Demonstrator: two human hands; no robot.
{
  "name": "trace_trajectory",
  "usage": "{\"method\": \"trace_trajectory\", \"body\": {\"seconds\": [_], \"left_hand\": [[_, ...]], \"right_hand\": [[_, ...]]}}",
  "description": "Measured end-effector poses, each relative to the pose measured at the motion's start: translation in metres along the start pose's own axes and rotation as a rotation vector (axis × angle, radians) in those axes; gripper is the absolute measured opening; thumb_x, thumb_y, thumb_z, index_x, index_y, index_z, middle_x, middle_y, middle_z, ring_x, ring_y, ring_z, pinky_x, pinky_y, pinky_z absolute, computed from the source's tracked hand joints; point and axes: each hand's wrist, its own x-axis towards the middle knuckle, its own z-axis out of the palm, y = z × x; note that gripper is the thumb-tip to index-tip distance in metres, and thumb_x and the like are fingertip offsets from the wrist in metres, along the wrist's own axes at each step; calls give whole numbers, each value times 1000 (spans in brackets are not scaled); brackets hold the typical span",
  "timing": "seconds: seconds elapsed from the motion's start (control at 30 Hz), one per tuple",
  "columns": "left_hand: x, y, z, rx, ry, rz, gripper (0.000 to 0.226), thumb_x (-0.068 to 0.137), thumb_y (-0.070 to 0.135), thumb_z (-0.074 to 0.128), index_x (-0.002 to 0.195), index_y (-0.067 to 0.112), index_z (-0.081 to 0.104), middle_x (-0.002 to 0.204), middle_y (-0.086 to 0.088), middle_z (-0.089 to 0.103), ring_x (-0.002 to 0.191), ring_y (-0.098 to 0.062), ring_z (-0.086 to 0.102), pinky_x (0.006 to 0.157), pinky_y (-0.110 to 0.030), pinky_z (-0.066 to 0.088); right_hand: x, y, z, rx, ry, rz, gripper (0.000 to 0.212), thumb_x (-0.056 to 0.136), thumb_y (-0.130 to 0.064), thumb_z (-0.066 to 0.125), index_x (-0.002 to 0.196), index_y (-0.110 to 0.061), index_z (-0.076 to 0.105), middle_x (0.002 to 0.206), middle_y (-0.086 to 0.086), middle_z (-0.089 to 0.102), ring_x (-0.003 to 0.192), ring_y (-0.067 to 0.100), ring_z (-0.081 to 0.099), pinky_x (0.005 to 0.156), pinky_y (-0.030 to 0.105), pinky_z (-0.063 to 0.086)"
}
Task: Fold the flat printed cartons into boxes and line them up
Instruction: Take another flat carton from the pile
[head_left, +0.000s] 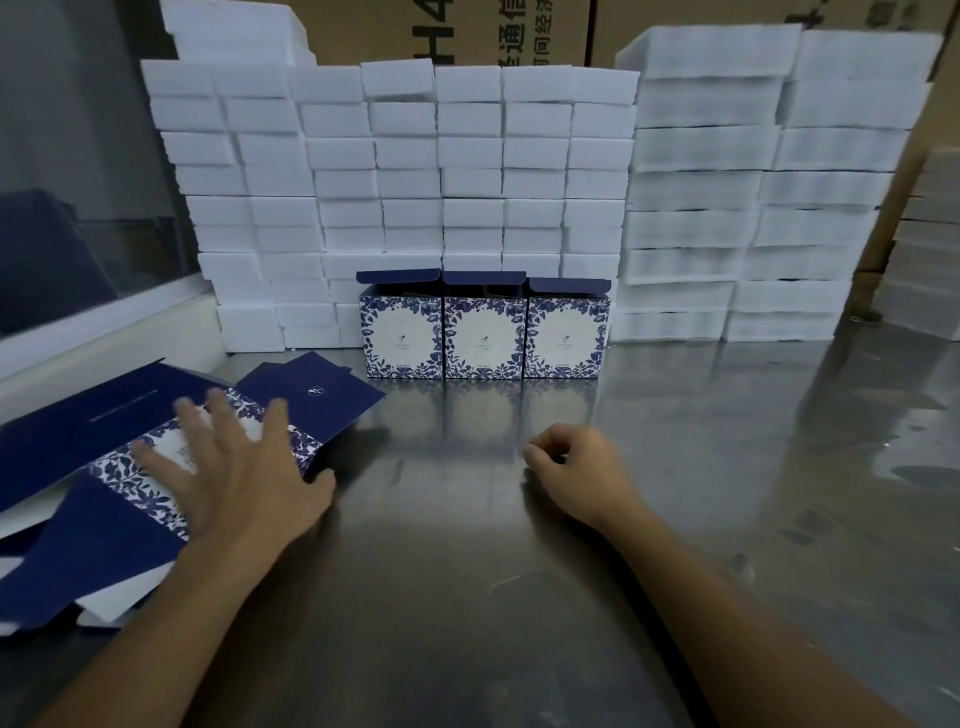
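Three folded boxes (483, 335), white with blue floral borders and their dark blue top flaps up, stand side by side at the back of the steel table (519, 571). A pile of flat cartons (93, 452), dark blue with floral panels, lies at the left. My left hand (239, 467) rests on the top flat carton with its fingers spread. My right hand (582, 467) rests on the bare table near the middle, fingers loosely curled and holding nothing.
Stacks of white foam blocks (415, 182) form a wall behind the boxes, with taller stacks (753, 182) to the right. Brown cardboard boxes (467, 31) stand behind them. A window ledge (104, 332) runs along the left.
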Motion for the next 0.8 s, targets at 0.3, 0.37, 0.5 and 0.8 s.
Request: {"method": "trace_trajectory", "body": {"seconds": [0.3,0.37,0.5,0.8], "left_hand": [[8,-17,-4,-166,-198,-141,87,85,81,20,150,25,27,151,-18,38,139,-40,33,111,-57,21],[8,-17,-5,-184,-194,-137,70,94,68,23,150,25,29,151,-16,39,138,-41,34,111,-58,21],[1,-11,-7,-199,-132,-40,65,99,32,44,155,35,12,161,-9,21,143,-41,22,110,-64,22],[-21,17,-27,-256,562,299,96,71,-12,66,153,25,30,157,-16,31,145,-44,23,109,-70,19]], "right_hand": [[1,1,0,37,-13,-3,19,92,-29,64,82,-16,72,74,-1,75,79,15,69,84,38,56],[1,0,-1,43,-9,-2,19,92,-30,64,82,-16,72,73,-1,74,78,14,69,83,37,56],[1,1,0,42,-15,-5,18,92,-29,64,81,-17,72,72,-2,74,76,12,69,83,36,56],[1,1,0,44,8,-24,18,93,-26,64,79,-18,71,74,-7,73,76,14,69,78,31,54]]}}
